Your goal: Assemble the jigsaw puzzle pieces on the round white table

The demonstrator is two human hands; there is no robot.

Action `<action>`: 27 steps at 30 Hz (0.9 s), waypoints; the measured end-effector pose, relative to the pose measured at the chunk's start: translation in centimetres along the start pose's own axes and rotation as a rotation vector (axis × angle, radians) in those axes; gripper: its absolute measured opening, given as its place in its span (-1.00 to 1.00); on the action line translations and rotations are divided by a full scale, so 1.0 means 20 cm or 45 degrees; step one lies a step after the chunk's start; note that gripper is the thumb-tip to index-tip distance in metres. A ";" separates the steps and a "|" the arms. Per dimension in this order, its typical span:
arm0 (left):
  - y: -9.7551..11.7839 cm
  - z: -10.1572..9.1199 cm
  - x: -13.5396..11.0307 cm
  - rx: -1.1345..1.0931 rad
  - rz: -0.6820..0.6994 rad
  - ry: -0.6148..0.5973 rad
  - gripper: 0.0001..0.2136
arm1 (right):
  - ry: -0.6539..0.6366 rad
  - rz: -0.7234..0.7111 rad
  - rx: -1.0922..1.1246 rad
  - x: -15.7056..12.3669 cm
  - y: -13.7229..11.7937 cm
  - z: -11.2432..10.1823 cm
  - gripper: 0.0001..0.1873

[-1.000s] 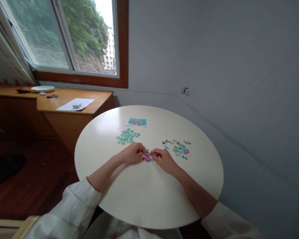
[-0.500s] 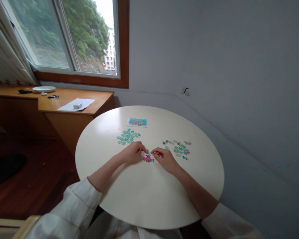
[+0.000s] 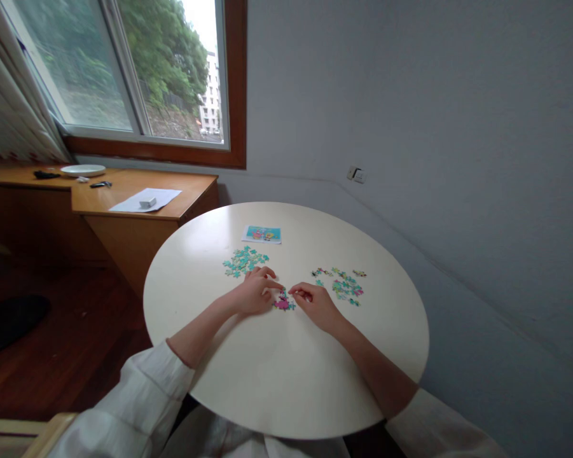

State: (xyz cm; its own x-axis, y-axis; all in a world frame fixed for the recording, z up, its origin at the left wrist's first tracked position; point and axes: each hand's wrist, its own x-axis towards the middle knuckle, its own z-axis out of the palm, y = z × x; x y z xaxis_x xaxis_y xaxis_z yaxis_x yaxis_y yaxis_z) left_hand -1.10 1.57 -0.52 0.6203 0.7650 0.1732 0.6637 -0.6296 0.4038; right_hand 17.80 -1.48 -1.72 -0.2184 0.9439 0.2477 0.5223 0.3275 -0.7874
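Observation:
A small cluster of joined pink and teal puzzle pieces (image 3: 283,303) lies near the middle of the round cream table (image 3: 276,381). My left hand (image 3: 254,292) rests beside it on the left, fingers curled and fingertips pressing on the cluster's edge. On the right, my right hand (image 3: 315,303) pinches at the same cluster with thumb and forefinger. What the fingers hold is too small to name. A heap of teal pieces (image 3: 244,261) lies just beyond my left hand, and a mixed-colour heap (image 3: 343,284) lies beyond my right.
A small picture card (image 3: 262,234) lies at the table's far side. To the left stands a wooden desk (image 3: 138,216) with paper, a white plate (image 3: 82,170) and small items under a window. A grey wall runs close along the right.
My left hand's fingers have stretched a little forward over the cluster. My right hand has stayed at the cluster's right edge.

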 end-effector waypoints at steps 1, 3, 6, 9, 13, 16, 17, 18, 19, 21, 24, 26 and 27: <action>0.00 0.00 0.00 0.002 -0.005 -0.008 -0.55 | -0.003 0.001 0.002 0.00 0.00 0.00 -0.80; 0.01 0.00 0.00 0.006 -0.008 -0.017 -0.56 | -0.007 0.000 0.005 0.00 0.00 0.00 -0.80; 0.01 0.00 -0.01 0.001 -0.012 -0.031 -0.57 | -0.010 -0.003 0.002 0.00 0.00 0.00 -0.80; 0.01 0.00 -0.01 -0.006 -0.008 -0.051 -0.57 | -0.015 -0.004 0.007 0.00 0.00 0.00 -0.80; 0.01 0.00 -0.01 -0.010 0.009 -0.052 -0.57 | -0.011 -0.011 -0.002 0.00 0.01 0.00 -0.80; 0.01 -0.01 -0.01 -0.006 0.018 -0.056 -0.58 | -0.007 -0.014 -0.012 0.00 0.01 0.00 -0.80; 0.01 -0.01 -0.01 -0.005 0.021 -0.061 -0.58 | -0.008 -0.013 -0.012 0.00 0.01 0.00 -0.80; 0.02 -0.01 -0.01 -0.005 0.024 -0.068 -0.58 | -0.008 -0.012 -0.012 0.00 0.01 0.00 -0.80; 0.02 -0.01 -0.01 -0.005 0.024 -0.073 -0.58 | -0.008 -0.012 -0.011 0.00 0.01 0.00 -0.80; 0.02 -0.02 -0.01 -0.008 0.025 -0.081 -0.57 | -0.007 -0.014 -0.007 0.00 0.00 0.00 -0.80; 0.03 -0.02 -0.01 -0.013 0.031 -0.086 -0.57 | -0.004 -0.016 -0.008 0.00 0.00 0.00 -0.80; 0.03 -0.03 -0.01 -0.014 0.041 -0.092 -0.57 | -0.005 -0.018 -0.009 0.00 0.00 0.00 -0.80; 0.03 -0.03 -0.01 -0.014 0.049 -0.094 -0.57 | -0.006 -0.019 -0.010 0.00 0.00 0.00 -0.80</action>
State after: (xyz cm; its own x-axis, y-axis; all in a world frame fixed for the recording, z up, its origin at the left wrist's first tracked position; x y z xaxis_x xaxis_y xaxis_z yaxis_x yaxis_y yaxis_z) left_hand -1.02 1.19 0.15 0.6747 0.7279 0.1225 0.6344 -0.6567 0.4078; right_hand 17.77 -1.41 -1.73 -0.2298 0.9388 0.2565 0.5255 0.3415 -0.7793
